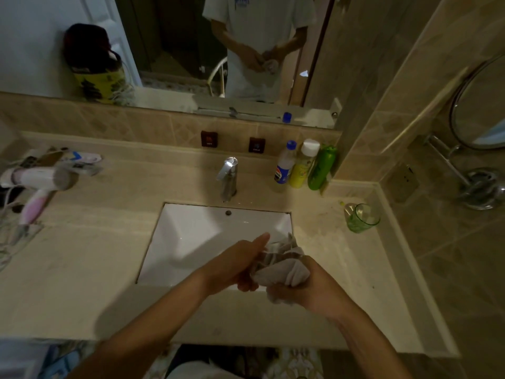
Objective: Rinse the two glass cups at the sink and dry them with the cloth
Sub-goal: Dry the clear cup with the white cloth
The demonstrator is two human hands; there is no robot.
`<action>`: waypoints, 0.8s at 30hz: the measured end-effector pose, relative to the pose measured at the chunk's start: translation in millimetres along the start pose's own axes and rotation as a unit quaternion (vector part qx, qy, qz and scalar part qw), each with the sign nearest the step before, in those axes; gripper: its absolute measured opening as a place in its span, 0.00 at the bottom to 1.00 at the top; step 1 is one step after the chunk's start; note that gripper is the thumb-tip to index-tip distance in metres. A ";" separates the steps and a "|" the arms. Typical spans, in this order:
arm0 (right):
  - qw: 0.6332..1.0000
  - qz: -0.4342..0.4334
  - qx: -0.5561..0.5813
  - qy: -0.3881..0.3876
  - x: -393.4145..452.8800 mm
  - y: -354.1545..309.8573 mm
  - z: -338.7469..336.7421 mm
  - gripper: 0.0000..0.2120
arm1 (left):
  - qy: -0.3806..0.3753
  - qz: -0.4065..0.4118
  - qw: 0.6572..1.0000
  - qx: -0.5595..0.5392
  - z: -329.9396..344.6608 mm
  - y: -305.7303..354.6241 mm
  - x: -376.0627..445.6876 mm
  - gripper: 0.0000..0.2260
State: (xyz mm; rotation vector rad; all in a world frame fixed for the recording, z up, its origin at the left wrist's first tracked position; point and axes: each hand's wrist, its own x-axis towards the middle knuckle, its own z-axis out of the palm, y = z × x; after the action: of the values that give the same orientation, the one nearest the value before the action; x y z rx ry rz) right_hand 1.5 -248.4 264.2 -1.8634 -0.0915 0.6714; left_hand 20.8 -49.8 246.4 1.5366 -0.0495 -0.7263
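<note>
1. Both hands over the front right corner of the sink (191,236), bunched on the cloth (284,269).
2. Left hand (240,265) clamps the cloth's left side, index finger sticking out.
3. Right hand (308,289) fisted around the cloth from below right.
4. Can't tell if a cup sits inside the cloth.
5. Green glass cup (362,218) stands upright on the counter (90,258) right of the sink, well apart from the hands.
6. Faucet (229,177) behind the sink.

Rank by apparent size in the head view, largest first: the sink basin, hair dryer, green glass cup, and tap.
1. sink basin, clearly largest.
2. hair dryer.
3. tap and green glass cup look alike in size; wide-angle distortion near the edge makes ranking them unsure.
</note>
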 end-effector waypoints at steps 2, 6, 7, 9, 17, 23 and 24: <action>0.999 0.006 0.027 0.020 4.2 -3.7 -2.6 0.11 | 0.117 0.042 0.983 0.133 11.2 -8.5 4.0 0.29; 0.979 0.011 0.189 -0.074 8.1 -1.8 -5.3 0.03 | 0.180 0.192 0.892 0.368 13.9 -26.5 -0.4 0.23; 0.975 0.006 0.202 -0.091 6.8 -0.9 -4.6 0.02 | 0.160 0.190 0.898 0.364 9.4 -25.2 -3.5 0.24; 0.974 0.002 0.199 -0.109 4.2 0.2 -6.3 0.03 | 0.121 0.148 0.933 0.304 -0.6 -20.4 -4.1 0.24; 0.958 -0.013 0.086 -0.273 24.9 -20.1 -28.8 0.13 | -0.146 -0.077 0.981 -0.103 -9.5 12.6 0.3 0.36; 0.949 0.031 0.129 -0.285 31.8 -7.8 -25.6 0.13 | -0.200 -0.079 0.972 -0.093 -7.9 1.6 3.4 0.33; 0.951 0.041 0.153 -0.266 32.3 -3.8 -24.5 0.13 | -0.174 -0.094 0.978 -0.068 -9.4 0.5 5.2 0.34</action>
State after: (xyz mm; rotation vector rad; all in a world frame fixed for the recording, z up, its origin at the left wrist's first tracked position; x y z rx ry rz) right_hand 41.4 -255.5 260.4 -1.3575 -0.2446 1.1664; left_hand 29.5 -43.9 244.0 1.2813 -0.1150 -1.1221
